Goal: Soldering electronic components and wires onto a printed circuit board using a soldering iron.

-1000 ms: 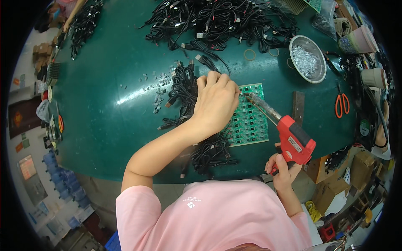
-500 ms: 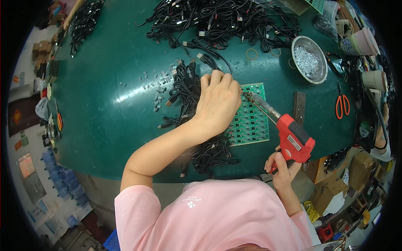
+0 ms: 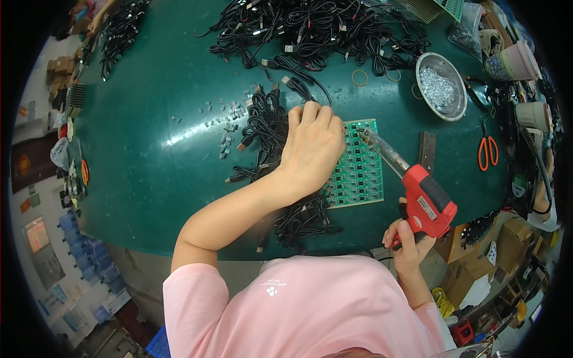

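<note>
My left hand [image 3: 313,146] is closed at the left edge of a green circuit board panel [image 3: 358,194], fingertips bent down and hidden. A black USB cable [image 3: 300,89] runs in under its fingers. My right hand [image 3: 407,243] grips the handle of a red and black soldering gun [image 3: 431,206]. The gun's long metal barrel slants up and left, and its tip hovers over or rests on the upper part of the panel; which one I cannot tell. Bundled black cables [image 3: 264,122] lie left of and beneath my left hand, with more bundles [image 3: 301,224] below it.
A big heap of black USB cables [image 3: 310,30] covers the far side of the green table [image 3: 149,197]. Small metal pieces [image 3: 225,128] lie scattered left of centre. At right are a metal bowl [image 3: 458,110] of shiny bits, a dark flat bar [image 3: 427,149] and orange-handled scissors [image 3: 488,154].
The soldering gun and my right hand have shifted slightly right and down, drawing the tip away from my left fingers. My left hand has barely moved.
</note>
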Demonstrator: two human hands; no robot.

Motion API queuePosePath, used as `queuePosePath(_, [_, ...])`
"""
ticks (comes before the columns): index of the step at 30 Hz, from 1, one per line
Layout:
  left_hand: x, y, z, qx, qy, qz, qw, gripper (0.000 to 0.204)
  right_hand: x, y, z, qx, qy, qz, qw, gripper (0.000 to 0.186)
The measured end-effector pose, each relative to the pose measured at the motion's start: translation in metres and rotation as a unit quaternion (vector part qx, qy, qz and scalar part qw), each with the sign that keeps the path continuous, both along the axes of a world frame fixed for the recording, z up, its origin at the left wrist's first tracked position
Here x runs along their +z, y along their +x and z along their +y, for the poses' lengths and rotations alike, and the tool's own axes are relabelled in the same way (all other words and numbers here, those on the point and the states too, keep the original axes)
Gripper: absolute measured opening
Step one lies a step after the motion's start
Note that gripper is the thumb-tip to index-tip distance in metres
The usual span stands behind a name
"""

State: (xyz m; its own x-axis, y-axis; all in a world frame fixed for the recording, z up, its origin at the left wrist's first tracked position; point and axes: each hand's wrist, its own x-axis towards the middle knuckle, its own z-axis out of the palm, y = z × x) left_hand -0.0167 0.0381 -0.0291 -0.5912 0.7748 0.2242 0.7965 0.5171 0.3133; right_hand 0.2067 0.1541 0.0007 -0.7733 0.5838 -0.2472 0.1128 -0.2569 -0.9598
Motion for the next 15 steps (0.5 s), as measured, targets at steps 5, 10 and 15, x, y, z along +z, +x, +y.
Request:
queuePosePath(5, [-0.001, 0.000, -0.002, -0.021, -0.020, 0.055, 0.998, 0.010, 0.001, 0.000, -0.003, 0.003, 0.026, -0.015, 1.000, 0.039])
queuePosePath(10, [0.006, -0.015, -0.011, -0.104, 0.027, -0.030, 0.994, 0.011, -0.004, 0.007, -0.004, 0.002, -0.012, -0.010, 1.000, 0.037])
queuePosePath(15, [0.012, -0.030, -0.006, -0.153, 0.041, -0.072, 0.985, 0.011, -0.004, 0.009, -0.008, -0.010, 0.028, -0.037, 0.999, 0.041])
